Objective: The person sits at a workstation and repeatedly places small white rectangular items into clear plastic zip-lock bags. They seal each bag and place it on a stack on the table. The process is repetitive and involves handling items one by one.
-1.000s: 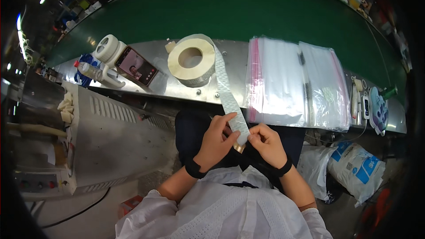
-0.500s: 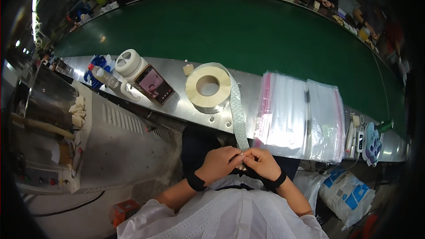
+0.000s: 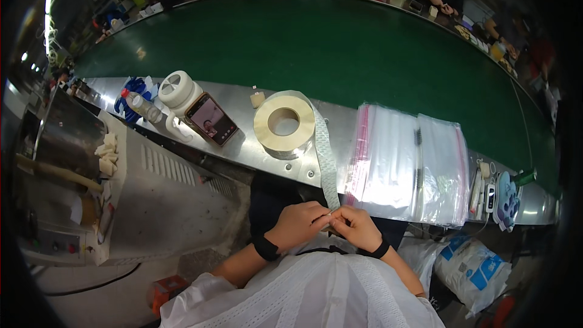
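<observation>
2 hands [image 3: 297, 223] [image 3: 359, 228] on 1 strip [image 3: 325, 161], 1 roll [image 3: 282, 143]

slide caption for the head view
Left hand and right hand hold a printed strip running from a cream roll.

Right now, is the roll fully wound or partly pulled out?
Partly pulled out: from the roll, a strip runs past the edge of the table to the fingers.
</observation>
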Demonstrator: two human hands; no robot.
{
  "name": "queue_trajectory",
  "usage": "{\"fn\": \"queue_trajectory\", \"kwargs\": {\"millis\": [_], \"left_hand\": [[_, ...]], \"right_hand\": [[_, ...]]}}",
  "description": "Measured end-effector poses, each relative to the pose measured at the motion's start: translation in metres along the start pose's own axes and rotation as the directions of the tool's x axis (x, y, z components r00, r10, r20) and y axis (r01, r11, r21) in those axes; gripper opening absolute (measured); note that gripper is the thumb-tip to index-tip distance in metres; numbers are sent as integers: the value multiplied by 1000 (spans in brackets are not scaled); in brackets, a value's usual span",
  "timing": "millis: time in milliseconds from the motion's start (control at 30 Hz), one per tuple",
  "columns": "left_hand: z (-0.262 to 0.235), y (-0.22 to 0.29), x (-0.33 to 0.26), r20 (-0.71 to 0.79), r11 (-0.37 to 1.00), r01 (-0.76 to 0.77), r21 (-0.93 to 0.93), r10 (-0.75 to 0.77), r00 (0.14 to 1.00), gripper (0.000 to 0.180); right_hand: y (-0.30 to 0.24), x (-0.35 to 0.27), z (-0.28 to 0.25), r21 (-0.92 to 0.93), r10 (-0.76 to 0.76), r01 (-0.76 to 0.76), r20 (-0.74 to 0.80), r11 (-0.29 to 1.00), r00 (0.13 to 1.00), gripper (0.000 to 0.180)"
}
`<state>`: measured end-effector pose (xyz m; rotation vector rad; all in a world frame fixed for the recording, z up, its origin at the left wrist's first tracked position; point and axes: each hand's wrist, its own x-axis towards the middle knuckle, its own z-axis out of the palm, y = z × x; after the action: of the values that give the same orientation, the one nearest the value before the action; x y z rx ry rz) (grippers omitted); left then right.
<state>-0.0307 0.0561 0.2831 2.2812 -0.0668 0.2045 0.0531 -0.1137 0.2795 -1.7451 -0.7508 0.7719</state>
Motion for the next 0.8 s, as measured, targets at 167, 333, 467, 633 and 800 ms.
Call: {"fn": "queue_trajectory", "kwargs": {"millis": [167, 333, 467, 633, 800], "left_hand": [[3, -4, 3, 99, 998, -51, -40, 55, 994, 13], [7, 1, 5, 20, 996, -18, -86, 20, 1000, 17], [10, 6, 3, -1, 997, -8, -73, 8, 1000, 19], [11, 12, 1, -6, 991, 22, -133, -23, 1000, 19], [8, 9, 7, 68, 980, 71, -186, -59, 996, 18]], "right_hand": [[3, -8, -1, 2, 33, -33, -25, 999, 999, 8], [4, -3, 1, -57, -110, 103, -129, 993, 986, 9], [4, -1, 0, 2, -83, 84, -136, 996, 987, 10], [6, -2, -1, 12, 0, 2, -154, 1000, 988, 12], [6, -2, -1, -49, -24, 15, -207, 999, 978, 13]]}}
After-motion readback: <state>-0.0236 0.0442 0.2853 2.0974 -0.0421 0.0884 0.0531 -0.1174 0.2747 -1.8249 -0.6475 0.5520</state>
